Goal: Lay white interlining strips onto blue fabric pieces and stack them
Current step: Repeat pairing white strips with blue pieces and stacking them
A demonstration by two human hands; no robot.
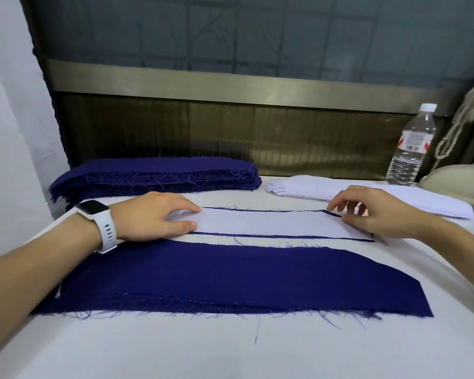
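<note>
A white interlining strip (260, 223) lies on a blue fabric piece whose thin blue edges (285, 237) show along its sides. My left hand (159, 218) rests flat on the strip's left end, fingers straight. My right hand (378, 212) touches the strip's right end with loosely bent fingers. In front of it lies a stack of blue pieces (230, 283) with frayed edges. A tall pile of blue pieces (159, 173) sits at the back left. Behind my right hand a pile of white strips (312, 188) lies on the table.
A clear water bottle (412, 147) stands at the back right beside a cream rounded object (460, 179) and a hanging rope (460, 124). The white table (230, 351) ends at a dark wall panel behind. A white watch (100, 224) is on my left wrist.
</note>
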